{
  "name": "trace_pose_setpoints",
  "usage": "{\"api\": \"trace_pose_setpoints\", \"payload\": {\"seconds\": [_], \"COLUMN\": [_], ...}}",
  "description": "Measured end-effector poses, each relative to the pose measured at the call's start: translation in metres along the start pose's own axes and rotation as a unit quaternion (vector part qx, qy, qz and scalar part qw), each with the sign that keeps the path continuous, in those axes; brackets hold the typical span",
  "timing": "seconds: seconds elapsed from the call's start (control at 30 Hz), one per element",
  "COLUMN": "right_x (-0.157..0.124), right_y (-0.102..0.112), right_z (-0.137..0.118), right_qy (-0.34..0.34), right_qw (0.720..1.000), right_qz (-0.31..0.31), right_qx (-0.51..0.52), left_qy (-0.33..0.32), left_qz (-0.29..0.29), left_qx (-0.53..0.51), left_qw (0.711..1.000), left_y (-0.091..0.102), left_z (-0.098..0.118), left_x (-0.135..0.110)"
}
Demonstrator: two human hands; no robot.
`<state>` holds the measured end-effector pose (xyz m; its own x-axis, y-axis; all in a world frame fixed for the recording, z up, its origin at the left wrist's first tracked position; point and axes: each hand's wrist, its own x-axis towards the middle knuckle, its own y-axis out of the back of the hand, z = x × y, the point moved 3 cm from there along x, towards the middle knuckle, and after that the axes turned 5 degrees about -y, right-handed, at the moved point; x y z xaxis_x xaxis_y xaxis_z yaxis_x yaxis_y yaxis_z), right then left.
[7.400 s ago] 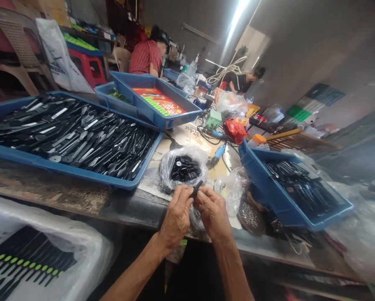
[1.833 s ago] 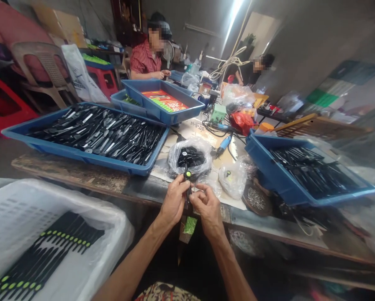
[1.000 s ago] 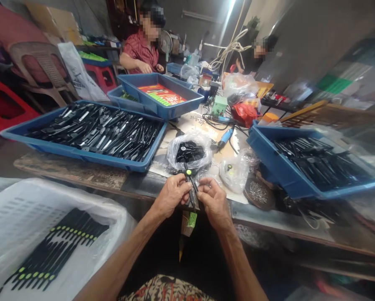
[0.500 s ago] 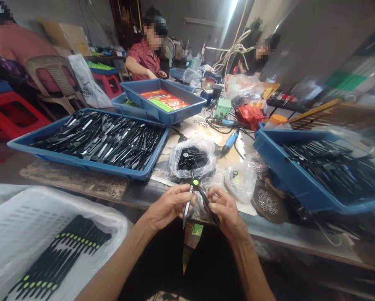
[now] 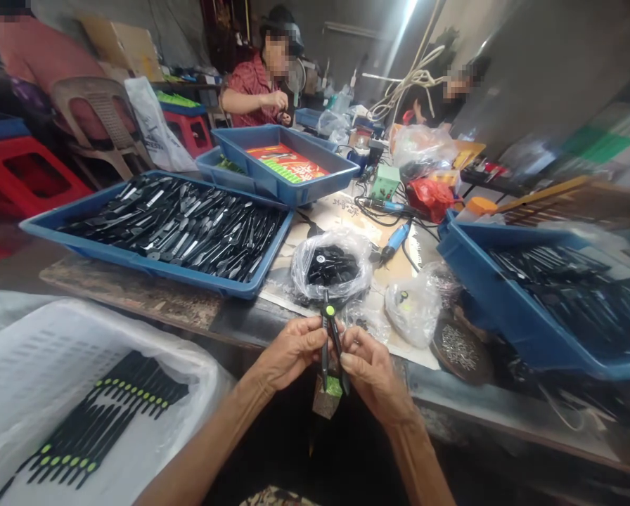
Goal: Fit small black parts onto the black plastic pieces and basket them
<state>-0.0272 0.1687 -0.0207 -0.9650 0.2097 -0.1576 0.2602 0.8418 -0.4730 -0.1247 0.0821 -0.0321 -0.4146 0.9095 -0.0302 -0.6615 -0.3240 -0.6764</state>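
Note:
A black drawing compass [image 5: 330, 329] with a round lime-green cap at its hinge is held between my two hands, legs pointing down and slightly apart. My left hand [image 5: 294, 351] pinches one leg and my right hand [image 5: 370, 365] grips the other. Just beyond the hinge stands a clear plastic bag [image 5: 301, 263] of small black parts. Below the compass tips is a small block with a green top [image 5: 333, 386]. At lower left, a white lined basket [image 5: 193, 393] holds rows of finished-looking black compasses [image 5: 119, 393] with green caps.
A blue tray [image 5: 241, 287] heaped with black legs lies left; another blue tray [image 5: 505, 295] of black parts tilts at right. Near my right hand are a clear bag [image 5: 413, 313] and a dish of metal pins [image 5: 458, 348]. A blue electric screwdriver [image 5: 396, 240] lies behind. Co-workers sit beyond.
The compass legs have come closer together, and my right hand has moved inward with its leg. The view has shifted slightly. A co-worker's hand has risen above the tray.

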Motion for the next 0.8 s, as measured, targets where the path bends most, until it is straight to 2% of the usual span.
{"api": "trace_pose_setpoints", "payload": {"seconds": [0.2,0.43,0.63,0.8], "right_x": [0.000,0.000,0.006,0.012], "right_y": [-0.002,-0.002,0.001,0.001], "right_z": [0.012,0.017,0.021,0.026], "right_qy": [-0.019,-0.030,-0.026,-0.024], "right_qw": [1.000,0.999,0.998,0.997], "right_qz": [0.008,0.035,0.058,0.045], "right_qx": [0.015,-0.011,-0.028,-0.050], "left_qy": [-0.005,-0.027,-0.045,-0.058], "left_qz": [0.027,0.036,0.066,0.087], "left_qx": [0.041,0.079,0.099,0.117], "left_qw": [0.999,0.996,0.992,0.988], "left_y": [0.005,0.010,0.012,0.012], "left_z": [-0.003,-0.005,-0.004,0.001], "left_x": [-0.002,-0.005,-0.006,-0.010]}}
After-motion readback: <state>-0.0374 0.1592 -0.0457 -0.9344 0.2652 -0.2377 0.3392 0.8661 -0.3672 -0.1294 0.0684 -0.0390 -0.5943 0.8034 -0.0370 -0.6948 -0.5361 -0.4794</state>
